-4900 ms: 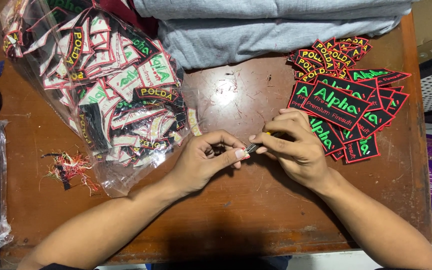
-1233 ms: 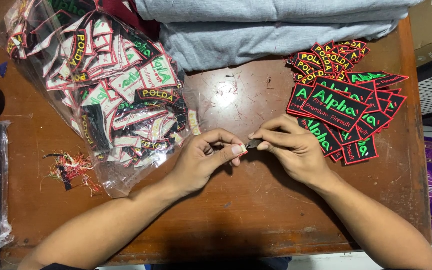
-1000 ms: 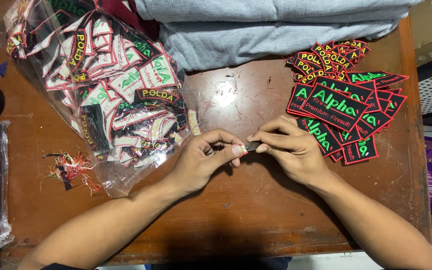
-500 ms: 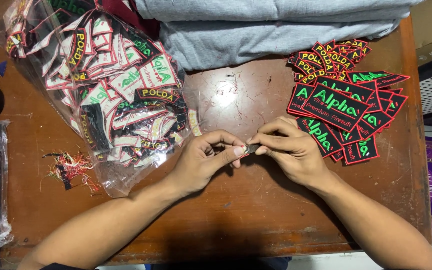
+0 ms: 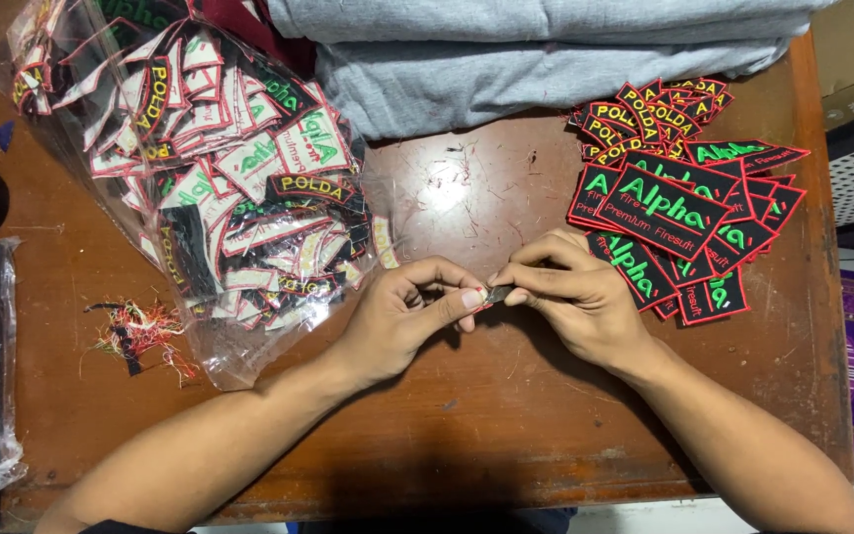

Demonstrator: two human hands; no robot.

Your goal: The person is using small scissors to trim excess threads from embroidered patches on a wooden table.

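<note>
Two hands pinch one small patch.
The left hand [image 5: 397,321] and right hand [image 5: 570,297] grip the patch [image 5: 495,294] together above the tabletop [image 5: 467,435].

You are sitting in a small garment or embroidery workshop, not a home: the worn wooden desk [image 5: 467,415] in front of you carries a clear plastic bag [image 5: 200,188] crammed with embroidered patches and, to your right, a loose pile of black patches [image 5: 684,208] edged in red. Folded grey fabric [image 5: 536,49] is stacked along the far edge, and a tangle of thread trimmings [image 5: 140,334] (red, green and orange snippets) lies at your left, the kind of waste that finishing work leaves.
</note>
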